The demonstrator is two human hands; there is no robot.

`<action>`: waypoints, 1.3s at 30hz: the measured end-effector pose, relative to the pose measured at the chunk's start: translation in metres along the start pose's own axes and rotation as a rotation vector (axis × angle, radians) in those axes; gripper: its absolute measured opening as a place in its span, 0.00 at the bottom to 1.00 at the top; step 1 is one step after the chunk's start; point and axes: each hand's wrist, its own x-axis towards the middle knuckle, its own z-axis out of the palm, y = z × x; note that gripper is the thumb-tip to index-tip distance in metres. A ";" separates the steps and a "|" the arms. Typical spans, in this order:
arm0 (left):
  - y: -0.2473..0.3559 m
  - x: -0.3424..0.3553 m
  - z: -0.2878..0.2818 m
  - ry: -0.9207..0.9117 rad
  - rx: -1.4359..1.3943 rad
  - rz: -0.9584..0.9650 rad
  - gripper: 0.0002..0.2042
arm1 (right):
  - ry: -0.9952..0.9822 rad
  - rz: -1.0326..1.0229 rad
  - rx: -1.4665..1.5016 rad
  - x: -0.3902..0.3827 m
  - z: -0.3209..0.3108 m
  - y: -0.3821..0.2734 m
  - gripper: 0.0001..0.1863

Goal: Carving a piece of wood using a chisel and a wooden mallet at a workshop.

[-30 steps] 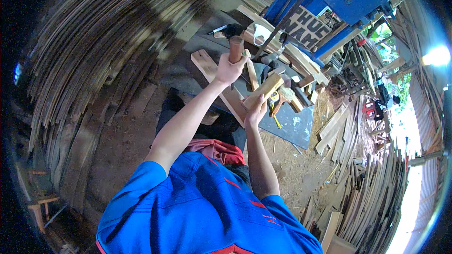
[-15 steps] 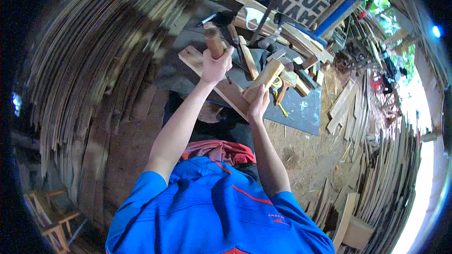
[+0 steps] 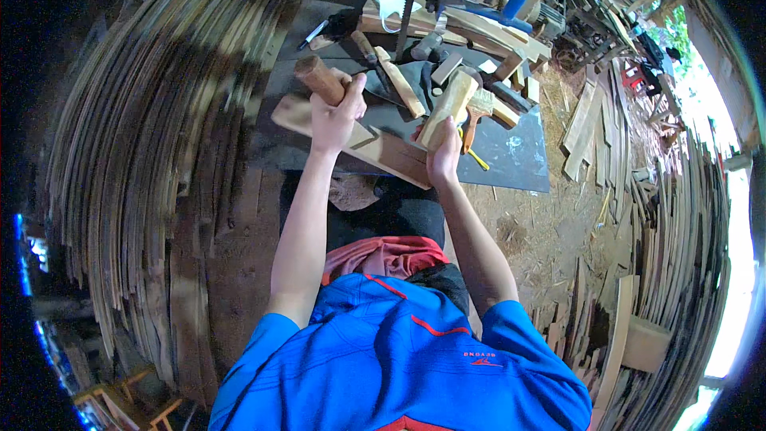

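Note:
My left hand [image 3: 337, 118] is wrapped round the thick brown handle of a chisel [image 3: 319, 80], held above a flat wooden board [image 3: 399, 161]. The fist hides the lower handle, and I cannot make out the blade clearly. A dark mark or notch shows on the board just beside that hand. My right hand [image 3: 444, 164] grips the lower end of a chunky pale wooden block [image 3: 452, 108], tilted upward over the board's right end. The board lies slantwise along the near edge of the dark worktable [image 3: 511, 161].
Beyond my hands lie a wooden-handled tool [image 3: 365, 46], wood offcuts [image 3: 400, 86], an orange-handled brush [image 3: 472, 126] and a white mask [image 3: 391, 9]. A saw blade [image 3: 410, 8] stands upright at the back. Stacked planks [image 3: 152, 112] line the left; more timber [image 3: 670, 255] leans right.
My head view has shifted, so the table sits higher in it and its tools further left. Both hands keep their grips; the pale block now points more steeply upward.

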 end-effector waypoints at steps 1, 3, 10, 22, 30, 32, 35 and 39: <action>-0.001 0.000 -0.001 -0.004 0.025 0.004 0.11 | 0.030 -0.045 -0.012 0.009 -0.007 0.003 0.25; 0.000 -0.002 0.001 0.039 0.014 -0.023 0.12 | 0.045 -0.099 -0.154 0.022 -0.018 0.002 0.24; 0.003 -0.026 -0.002 0.174 -0.090 0.063 0.10 | 0.260 -0.272 -0.371 0.020 -0.025 -0.002 0.24; -0.007 -0.026 0.000 0.050 -0.144 -0.011 0.10 | 0.393 -0.211 -0.102 -0.015 -0.012 -0.015 0.24; -0.002 -0.011 0.021 0.086 -0.024 -0.058 0.08 | 0.406 -0.222 -0.289 -0.007 -0.028 -0.006 0.24; -0.003 -0.004 0.027 0.067 -0.023 -0.046 0.10 | 0.396 -0.257 -0.281 -0.006 -0.026 -0.005 0.24; -0.006 0.003 0.032 0.049 0.139 -0.008 0.15 | 0.388 -0.257 -0.292 -0.014 -0.015 -0.010 0.24; -0.011 0.005 0.045 0.002 0.249 -0.033 0.17 | 0.367 -0.217 -0.276 -0.011 -0.020 -0.010 0.24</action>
